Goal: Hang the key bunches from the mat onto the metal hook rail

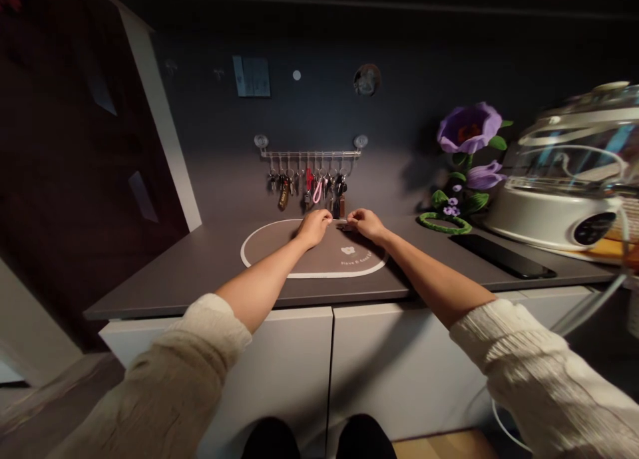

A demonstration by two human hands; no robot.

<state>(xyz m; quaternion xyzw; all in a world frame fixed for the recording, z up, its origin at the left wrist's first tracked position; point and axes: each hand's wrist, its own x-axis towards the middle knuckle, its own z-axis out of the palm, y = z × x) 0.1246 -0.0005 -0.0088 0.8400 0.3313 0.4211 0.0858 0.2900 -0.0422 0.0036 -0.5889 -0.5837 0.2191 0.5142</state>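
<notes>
My left hand (314,227) is over the back of the brown oval mat (269,246), its fingers curled together; anything in them is too small to make out. Just to its right, my right hand (368,225) is closed in a pinch. Beside those fingertips a small dark metallic piece (343,227) shows at the mat's back edge; its kind is unclear. Behind both hands, a clear rail (310,154) on the wall carries several hanging keys and key rings, among them a red keychain (309,179), a pink loop strap (318,191) and a brown tag (284,196).
At the right of the grey counter (194,266) lie a black phone (502,255) and a purple crocheted flower (469,128) on a green ring base. A white appliance with a clear dome (544,213) stands beyond them, with a cable. White cabinet doors (279,372) are below.
</notes>
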